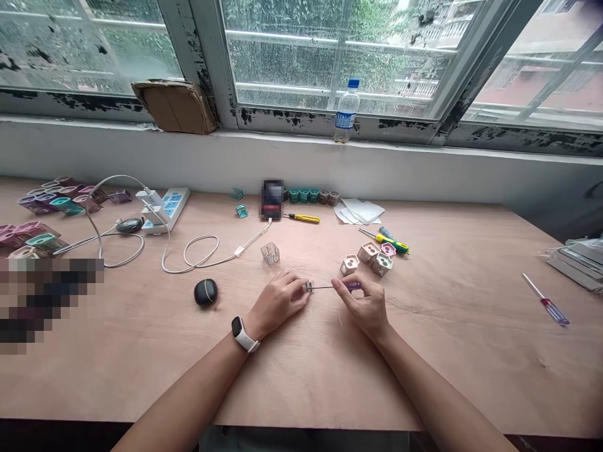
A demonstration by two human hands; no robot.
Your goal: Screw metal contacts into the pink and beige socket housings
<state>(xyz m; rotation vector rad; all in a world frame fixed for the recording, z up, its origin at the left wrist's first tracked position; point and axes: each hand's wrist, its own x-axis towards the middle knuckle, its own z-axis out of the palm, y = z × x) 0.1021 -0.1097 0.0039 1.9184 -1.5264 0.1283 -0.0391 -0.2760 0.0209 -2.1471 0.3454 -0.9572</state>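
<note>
My left hand [279,300] rests on the table with its fingers closed round a small part [309,287], light-coloured and too small to name. In my right hand [366,304] is a screwdriver with a purple handle [354,286]. Its thin shaft [323,287] points left, and the tip meets the small part. Just beyond my right hand stand several six-sided pieces [368,252], beige, grey and pink, with round holes in their tops. A clear, open-topped plastic cup [270,253] sits beyond my left hand.
A yellow-green screwdriver [398,245] lies behind the six-sided pieces. A black rounded case [206,292] is left of my left hand. White cables [202,238] run from a power strip [167,210] to a phone [272,199]. Another screwdriver [546,300] lies far right.
</note>
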